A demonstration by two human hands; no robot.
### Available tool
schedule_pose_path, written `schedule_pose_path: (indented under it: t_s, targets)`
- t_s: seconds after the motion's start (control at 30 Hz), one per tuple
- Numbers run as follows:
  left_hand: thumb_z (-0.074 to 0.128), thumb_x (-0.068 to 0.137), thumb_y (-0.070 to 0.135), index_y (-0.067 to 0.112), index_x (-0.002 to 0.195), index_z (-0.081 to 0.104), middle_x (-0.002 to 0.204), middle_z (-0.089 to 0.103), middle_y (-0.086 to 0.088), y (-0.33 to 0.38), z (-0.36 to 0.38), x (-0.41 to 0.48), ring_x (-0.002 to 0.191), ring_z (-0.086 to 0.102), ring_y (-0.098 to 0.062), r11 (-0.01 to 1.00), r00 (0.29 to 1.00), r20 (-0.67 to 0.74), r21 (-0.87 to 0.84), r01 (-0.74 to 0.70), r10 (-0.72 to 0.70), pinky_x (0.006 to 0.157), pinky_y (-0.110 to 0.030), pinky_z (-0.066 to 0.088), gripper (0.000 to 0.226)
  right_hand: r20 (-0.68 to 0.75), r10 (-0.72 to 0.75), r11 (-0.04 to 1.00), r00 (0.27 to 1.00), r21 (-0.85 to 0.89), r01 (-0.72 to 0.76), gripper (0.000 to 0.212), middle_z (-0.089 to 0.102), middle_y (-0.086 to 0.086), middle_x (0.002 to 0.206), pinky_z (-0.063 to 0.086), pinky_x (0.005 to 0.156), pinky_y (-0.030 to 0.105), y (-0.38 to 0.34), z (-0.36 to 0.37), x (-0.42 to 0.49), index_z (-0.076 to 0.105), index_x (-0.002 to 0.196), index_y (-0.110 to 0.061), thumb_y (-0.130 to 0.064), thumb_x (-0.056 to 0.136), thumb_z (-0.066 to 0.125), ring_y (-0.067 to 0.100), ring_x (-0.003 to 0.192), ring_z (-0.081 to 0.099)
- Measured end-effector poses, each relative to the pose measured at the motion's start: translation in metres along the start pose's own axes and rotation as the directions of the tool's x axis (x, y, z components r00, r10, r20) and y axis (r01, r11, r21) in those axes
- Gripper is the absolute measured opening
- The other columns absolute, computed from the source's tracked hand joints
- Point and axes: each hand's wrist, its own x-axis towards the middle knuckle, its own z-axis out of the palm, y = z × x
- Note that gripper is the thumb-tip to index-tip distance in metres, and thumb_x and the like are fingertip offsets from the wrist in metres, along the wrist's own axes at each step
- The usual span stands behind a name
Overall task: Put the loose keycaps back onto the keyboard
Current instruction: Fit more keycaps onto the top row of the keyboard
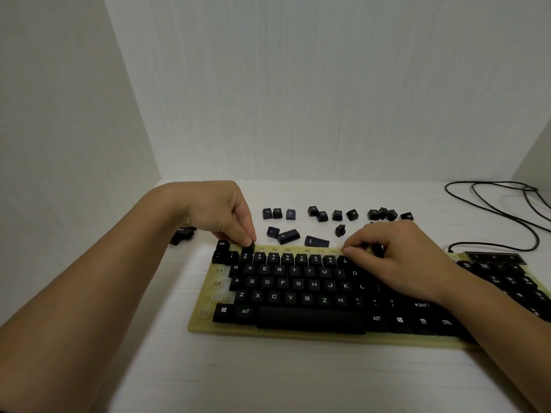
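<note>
A keyboard [205,321] with a yellowish base and black keycaps lies across the white table. Its top function row and left column show bare sockets. My left hand [226,214] pinches a small black keycap [250,247] at the top row, just right of the ESC key [222,245]. My right hand [396,257] rests curled on the keyboard's upper right part, its fingertips at the top row; whether it holds anything is hidden. Several loose black keycaps [287,236] lie on the table behind the keyboard.
More loose keycaps [182,235] lie left of the keyboard, partly behind my left forearm. A black cable [507,210] loops at the back right. White walls close in the left side and back.
</note>
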Motion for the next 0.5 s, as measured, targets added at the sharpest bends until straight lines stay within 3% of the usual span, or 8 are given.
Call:
schedule_pose_path:
  t_s: [0.23, 0.33, 0.43, 0.5]
  targets:
    - [0.076, 0.081, 0.008, 0.011, 0.086, 0.079, 0.081, 0.077, -0.006, 0.002, 0.001, 0.000, 0.075, 0.072, -0.013, 1.000, 0.999, -0.033, 0.022, -0.021, 0.022, 0.073, -0.024, 0.058, 0.007, 0.004, 0.002, 1.000, 1.000, 0.003, -0.002, 0.017, 0.069, -0.019, 0.075, 0.051, 0.067, 0.029, -0.001, 0.000, 0.000, 0.075, 0.081, -0.032, -0.042, 0.085, 0.061, 0.005, 0.077, 0.062]
    - [0.071, 0.085, 0.007, 0.007, 0.088, 0.076, 0.079, 0.077, -0.004, 0.002, 0.006, 0.009, 0.073, 0.074, -0.013, 0.999, 0.981, -0.194, -0.029, -0.035, 0.029, 0.072, -0.027, 0.060, 0.006, 0.001, -0.004, 1.000, 1.000, -0.007, 0.004, 0.016, 0.069, -0.018, 0.075, 0.050, 0.066, 0.028, 0.000, 0.001, 0.001, 0.076, 0.081, -0.032, -0.040, 0.085, 0.063, 0.007, 0.076, 0.062]
    - [0.068, 0.087, 0.021, 0.019, 0.104, 0.072, 0.105, 0.072, 0.005, -0.007, 0.015, 0.032, 0.082, 0.067, -0.007, 0.989, 0.879, -0.467, 0.143, -0.031, 0.095, 0.084, -0.028, 0.055, 0.017, -0.006, -0.001, 1.000, 1.000, -0.004, 0.001, 0.018, 0.068, -0.021, 0.077, 0.049, 0.064, 0.028, 0.000, 0.000, 0.001, 0.075, 0.080, -0.032, -0.042, 0.084, 0.061, 0.006, 0.075, 0.061]
    - [0.066, 0.088, 0.031, 0.024, 0.124, 0.062, 0.125, 0.062, 0.008, -0.012, 0.024, 0.043, 0.097, 0.059, -0.008, 0.983, 0.864, -0.493, 0.185, -0.004, 0.096, 0.092, -0.025, 0.044, 0.038, -0.005, 0.006, 1.000, 1.000, 0.003, -0.006, 0.018, 0.068, -0.021, 0.076, 0.048, 0.064, 0.027, 0.000, 0.000, 0.001, 0.075, 0.080, -0.032, -0.043, 0.083, 0.060, 0.005, 0.075, 0.061]
